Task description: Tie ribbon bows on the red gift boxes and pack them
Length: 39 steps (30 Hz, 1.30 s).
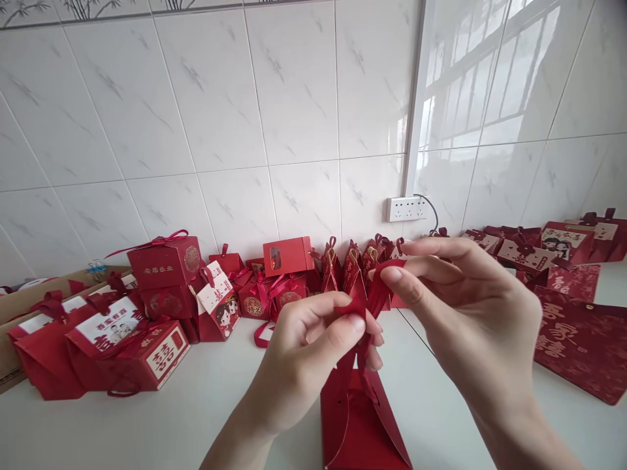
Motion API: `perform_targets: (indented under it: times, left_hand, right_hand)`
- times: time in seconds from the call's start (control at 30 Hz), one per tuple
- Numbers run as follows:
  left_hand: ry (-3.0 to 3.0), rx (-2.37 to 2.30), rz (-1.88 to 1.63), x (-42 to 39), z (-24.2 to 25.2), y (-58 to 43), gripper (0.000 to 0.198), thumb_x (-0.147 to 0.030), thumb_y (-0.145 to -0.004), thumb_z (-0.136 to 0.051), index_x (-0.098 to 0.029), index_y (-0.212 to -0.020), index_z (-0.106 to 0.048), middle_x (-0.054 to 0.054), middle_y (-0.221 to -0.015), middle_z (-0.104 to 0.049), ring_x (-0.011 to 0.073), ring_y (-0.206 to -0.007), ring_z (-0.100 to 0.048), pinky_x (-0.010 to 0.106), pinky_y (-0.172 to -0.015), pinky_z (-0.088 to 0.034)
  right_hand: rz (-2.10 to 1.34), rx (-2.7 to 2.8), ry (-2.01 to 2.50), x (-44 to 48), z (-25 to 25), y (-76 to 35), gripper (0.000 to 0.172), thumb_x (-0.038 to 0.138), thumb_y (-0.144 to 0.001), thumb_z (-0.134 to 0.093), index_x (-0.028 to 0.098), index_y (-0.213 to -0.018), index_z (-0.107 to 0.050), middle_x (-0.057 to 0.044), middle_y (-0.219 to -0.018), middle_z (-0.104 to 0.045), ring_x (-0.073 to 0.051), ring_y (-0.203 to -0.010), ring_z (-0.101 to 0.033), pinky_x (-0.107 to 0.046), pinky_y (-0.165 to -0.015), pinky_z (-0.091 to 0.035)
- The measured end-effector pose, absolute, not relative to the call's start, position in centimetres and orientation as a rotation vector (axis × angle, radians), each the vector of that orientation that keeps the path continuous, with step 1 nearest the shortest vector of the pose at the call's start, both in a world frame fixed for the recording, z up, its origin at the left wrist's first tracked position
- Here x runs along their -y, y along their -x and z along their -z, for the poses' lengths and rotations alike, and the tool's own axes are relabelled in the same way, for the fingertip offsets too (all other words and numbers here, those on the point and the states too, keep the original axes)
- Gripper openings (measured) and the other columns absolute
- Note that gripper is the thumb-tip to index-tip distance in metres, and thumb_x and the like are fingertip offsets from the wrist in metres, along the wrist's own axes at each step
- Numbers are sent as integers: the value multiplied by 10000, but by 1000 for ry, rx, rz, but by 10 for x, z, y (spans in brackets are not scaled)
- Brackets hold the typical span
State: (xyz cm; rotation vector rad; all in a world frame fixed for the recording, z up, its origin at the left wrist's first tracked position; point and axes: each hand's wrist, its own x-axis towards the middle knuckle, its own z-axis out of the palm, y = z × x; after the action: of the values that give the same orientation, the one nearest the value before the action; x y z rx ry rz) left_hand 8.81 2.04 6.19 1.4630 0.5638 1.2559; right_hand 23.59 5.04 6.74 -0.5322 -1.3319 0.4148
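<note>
A red gift box (362, 427) with curved flaps lies on the white table at the bottom middle. Red ribbon (376, 297) rises from holes in its flaps up to both hands. My left hand (318, 352) is closed, pinching the ribbon between thumb and forefinger just above the box. Higher and to the right, my right hand (470, 313) pinches another stretch of the same ribbon between thumb and forefinger, its other fingers curled loosely. The ribbon is crossed or looped between the hands; its exact form is partly hidden by the left fingers.
Several finished-looking red boxes, such as a double-happiness box (164, 358), crowd the left beside a cardboard carton (12, 365). More boxes line the tiled wall. A flat red bag (578, 346) lies at right. A power strip (406, 209) is mounted on the wall.
</note>
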Motion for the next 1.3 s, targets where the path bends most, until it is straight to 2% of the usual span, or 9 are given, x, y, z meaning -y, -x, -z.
perform_targets:
  times: [0.13,0.33,0.5,0.63,0.77,0.87,1.1,1.2,1.3]
  left_hand:
    - [-1509,-589,-1301,-23,-61,-87,179,-277,-915,-551,-209,-844,-700,7,-834,-678,108,-722,-653,221,-712,-529]
    - [-1614,-724,-1500,-35,-56,-84,151,-333,-884,-606,-259,-876,-737,18,-1062,-695,181,-1062,-620,272,-920,-487]
    - [-1406,-750,-1643,-37,-43,-78,113,-358,-818,-688,-280,-868,-752,-4,-923,-695,133,-908,-628,249,-841,-524]
    - [-1216,-778,-1674,-26,-26,-69,144,-360,-728,-771,-246,-815,-756,7,-840,-682,135,-835,-620,248,-727,-557]
    - [-987,-913,-1729,-14,-8,-50,269,-362,-592,-860,-211,-789,-757,17,-729,-683,140,-761,-632,252,-693,-562]
    - [-761,-1034,-1803,-4,8,-33,275,-330,-518,-888,-175,-684,-734,13,-692,-670,125,-719,-622,217,-641,-553]
    - [-461,-1283,-1858,17,43,-5,114,-160,-610,-751,-127,-718,-734,44,-772,-688,104,-677,-610,193,-598,-556]
    - [-437,-1351,-1804,26,54,-1,114,-164,-569,-745,-114,-668,-719,66,-829,-704,114,-669,-613,210,-592,-561]
    - [-495,-1419,-1685,33,66,5,180,-227,-506,-775,-115,-626,-701,67,-732,-683,142,-675,-612,231,-597,-554]
  right_hand:
    - [-384,1333,527,-53,-67,-239,119,225,-788,-741,230,-874,-659,23,-663,-684,-121,-569,-660,-209,-477,-541]
    - [-420,1326,527,-57,-71,-247,112,205,-795,-725,211,-878,-650,27,-676,-687,-109,-586,-668,-188,-495,-553]
    - [-438,1326,632,-61,-68,-255,101,196,-771,-729,185,-771,-628,3,-738,-698,-129,-672,-699,-220,-586,-589]
    - [-482,1302,746,-65,-55,-269,109,202,-753,-726,180,-761,-620,8,-693,-674,-125,-637,-678,-229,-574,-577]
    - [-580,1153,857,-67,-33,-290,128,214,-725,-729,179,-754,-609,7,-696,-660,-126,-584,-655,-271,-571,-593]
    - [-669,1035,906,-67,-13,-305,141,219,-703,-731,180,-746,-602,16,-687,-640,-124,-563,-640,-317,-612,-618]
    - [-728,836,980,-59,24,-329,200,239,-635,-756,178,-744,-600,24,-685,-615,-104,-612,-622,-283,-648,-626]
    - [-789,804,1014,-56,32,-335,277,267,-580,-782,177,-763,-595,19,-688,-632,-104,-582,-620,-285,-624,-624]
    - [-835,780,1060,-52,41,-341,341,293,-524,-802,178,-755,-581,22,-680,-626,-110,-593,-631,-294,-662,-620]
